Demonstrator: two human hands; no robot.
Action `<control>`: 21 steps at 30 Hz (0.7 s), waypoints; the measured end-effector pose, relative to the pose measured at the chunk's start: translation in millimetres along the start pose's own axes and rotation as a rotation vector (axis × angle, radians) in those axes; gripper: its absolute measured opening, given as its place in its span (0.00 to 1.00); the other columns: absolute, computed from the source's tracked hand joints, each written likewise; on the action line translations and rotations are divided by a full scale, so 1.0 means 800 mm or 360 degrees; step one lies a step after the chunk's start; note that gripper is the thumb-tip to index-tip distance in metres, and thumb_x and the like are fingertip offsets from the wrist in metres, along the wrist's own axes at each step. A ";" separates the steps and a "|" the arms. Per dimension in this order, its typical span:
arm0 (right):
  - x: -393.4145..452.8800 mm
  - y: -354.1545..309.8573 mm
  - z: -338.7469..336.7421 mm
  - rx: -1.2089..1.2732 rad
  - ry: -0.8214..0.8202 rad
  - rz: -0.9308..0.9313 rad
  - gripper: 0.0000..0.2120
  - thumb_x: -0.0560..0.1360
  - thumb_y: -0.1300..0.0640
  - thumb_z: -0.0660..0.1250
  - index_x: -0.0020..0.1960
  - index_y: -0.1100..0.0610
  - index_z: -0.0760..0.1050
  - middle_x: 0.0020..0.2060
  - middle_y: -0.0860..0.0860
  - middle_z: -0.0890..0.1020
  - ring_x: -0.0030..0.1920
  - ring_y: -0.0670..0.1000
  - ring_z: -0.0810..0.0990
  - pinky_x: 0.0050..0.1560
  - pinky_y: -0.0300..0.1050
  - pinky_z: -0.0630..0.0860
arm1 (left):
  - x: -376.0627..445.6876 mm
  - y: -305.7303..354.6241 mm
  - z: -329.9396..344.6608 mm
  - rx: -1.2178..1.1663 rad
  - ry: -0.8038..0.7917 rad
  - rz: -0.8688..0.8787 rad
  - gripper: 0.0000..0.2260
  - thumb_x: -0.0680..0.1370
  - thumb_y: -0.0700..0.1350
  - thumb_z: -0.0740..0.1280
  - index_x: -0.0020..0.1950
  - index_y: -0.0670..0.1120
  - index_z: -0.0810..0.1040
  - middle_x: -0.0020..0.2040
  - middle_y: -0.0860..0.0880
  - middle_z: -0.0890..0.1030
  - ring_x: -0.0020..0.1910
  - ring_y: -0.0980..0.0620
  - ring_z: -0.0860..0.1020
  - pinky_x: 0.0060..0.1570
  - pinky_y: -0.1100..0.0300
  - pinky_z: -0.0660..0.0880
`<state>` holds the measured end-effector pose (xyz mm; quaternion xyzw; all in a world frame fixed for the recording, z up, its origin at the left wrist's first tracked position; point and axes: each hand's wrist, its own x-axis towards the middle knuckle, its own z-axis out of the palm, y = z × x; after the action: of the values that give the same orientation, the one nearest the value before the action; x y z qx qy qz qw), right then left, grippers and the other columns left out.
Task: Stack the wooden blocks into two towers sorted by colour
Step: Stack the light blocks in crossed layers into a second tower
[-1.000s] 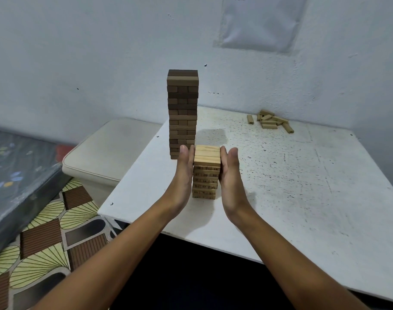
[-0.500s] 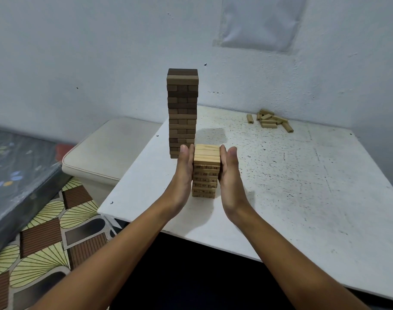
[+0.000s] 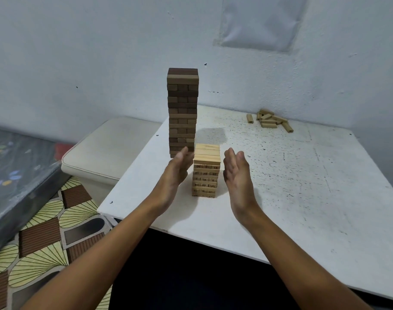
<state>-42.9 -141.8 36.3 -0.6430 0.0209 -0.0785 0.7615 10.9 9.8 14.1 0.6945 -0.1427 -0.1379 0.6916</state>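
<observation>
- We see a white speckled surface (image 3: 291,175) set against a pale wall, carrying two towers and a heap of loose blocks.
- The dark tower (image 3: 182,110) stands upright near the surface's left edge, many layers high, its blocks in brown shades.
- The light tower (image 3: 206,171) stands just in front and to the right of it, much shorter, with printed numbers on the ends of its lower blocks.
- The two towers are close together; we cannot tell whether their bases touch.
- The left hand (image 3: 174,175) is held up at the light tower's left side, palm toward it, fingers straight and together; its grip is apart and holds nothing. We see a narrow gap between it and the blocks.
- The right hand (image 3: 236,175) mirrors it on the right side, fingers relaxed and nearly straight, grip apart, clear of the tower.
- The loose blocks (image 3: 271,120), all light, lie jumbled at the surface's far side near the wall, well apart from both towers.
- A cream cushioned seat (image 3: 106,151) sits left of the surface, above a patterned floor (image 3: 41,238).
- A pale sheet (image 3: 260,21) hangs on the wall.
</observation>
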 end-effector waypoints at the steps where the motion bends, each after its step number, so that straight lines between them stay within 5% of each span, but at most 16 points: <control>1: 0.000 0.006 -0.009 -0.0049 0.0026 0.0019 0.20 0.85 0.51 0.44 0.71 0.52 0.67 0.67 0.41 0.74 0.67 0.36 0.71 0.70 0.34 0.65 | -0.001 -0.002 -0.007 0.0042 -0.0014 -0.0006 0.41 0.71 0.66 0.59 0.79 0.48 0.58 0.73 0.52 0.71 0.73 0.54 0.68 0.75 0.46 0.60; 3: -0.002 0.014 -0.028 -0.0179 -0.0011 0.0057 0.22 0.85 0.56 0.49 0.78 0.57 0.56 0.76 0.50 0.64 0.75 0.47 0.64 0.76 0.47 0.60 | -0.003 -0.005 -0.020 0.0163 -0.0055 0.0024 0.40 0.68 0.56 0.68 0.77 0.45 0.63 0.70 0.49 0.75 0.71 0.52 0.71 0.73 0.45 0.65; 8: 0.014 0.021 -0.060 -0.0465 -0.0219 0.0140 0.36 0.76 0.74 0.59 0.79 0.56 0.53 0.75 0.51 0.67 0.72 0.47 0.69 0.65 0.43 0.72 | 0.000 -0.006 -0.031 0.0394 -0.0183 0.0077 0.46 0.62 0.48 0.80 0.77 0.45 0.64 0.67 0.47 0.77 0.68 0.50 0.74 0.71 0.43 0.67; 11: 0.020 0.026 -0.069 -0.0547 -0.0369 0.0183 0.47 0.69 0.69 0.71 0.80 0.56 0.50 0.74 0.52 0.68 0.72 0.48 0.69 0.73 0.54 0.67 | 0.006 -0.003 -0.031 0.0452 -0.0207 0.0106 0.48 0.60 0.47 0.81 0.76 0.45 0.64 0.66 0.48 0.79 0.67 0.51 0.75 0.70 0.44 0.68; 15: 0.023 0.025 -0.070 -0.0599 -0.0454 0.0223 0.55 0.63 0.62 0.78 0.80 0.54 0.48 0.72 0.51 0.72 0.71 0.48 0.70 0.74 0.53 0.65 | 0.010 0.000 -0.030 0.0506 -0.0207 0.0142 0.45 0.60 0.43 0.81 0.74 0.49 0.67 0.61 0.51 0.82 0.64 0.52 0.78 0.68 0.46 0.72; 21: 0.028 0.025 -0.065 -0.0508 -0.0441 0.0199 0.54 0.66 0.72 0.76 0.81 0.55 0.47 0.64 0.49 0.79 0.66 0.48 0.77 0.67 0.48 0.73 | 0.015 -0.001 -0.028 0.0535 -0.0151 0.0162 0.42 0.62 0.38 0.79 0.74 0.48 0.67 0.59 0.49 0.82 0.61 0.52 0.79 0.66 0.45 0.73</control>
<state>-25.6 -192.6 9.2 -0.7574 -0.0318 0.0623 0.6491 30.6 25.7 13.7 0.7849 -0.2310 -0.1096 0.5644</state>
